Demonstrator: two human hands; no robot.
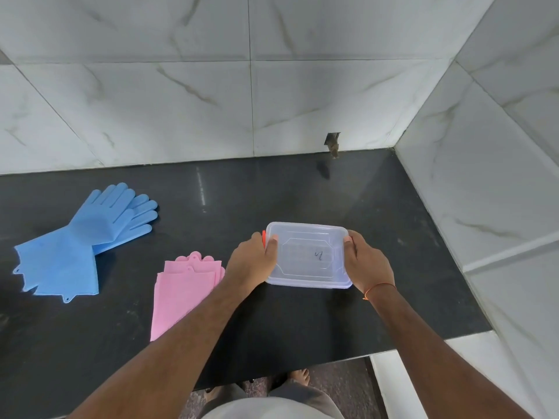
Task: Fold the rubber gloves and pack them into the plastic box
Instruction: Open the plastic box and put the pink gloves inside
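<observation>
Both hands, left (pixel 252 264) & right (pixel 367 264), grip lidded plastic box (pixel 307 255).

small handwritten mark on plastic box (pixel 307 255) lid, illegible

I stand at a black stone table (pixel 272 189) set in a corner. White marble-veined wall tiles (pixel 181 95) rise behind it and along its right side. A small broken hole (pixel 332 140) sits where wall meets table. Speckled floor (pixel 341 379) lies below.
</observation>
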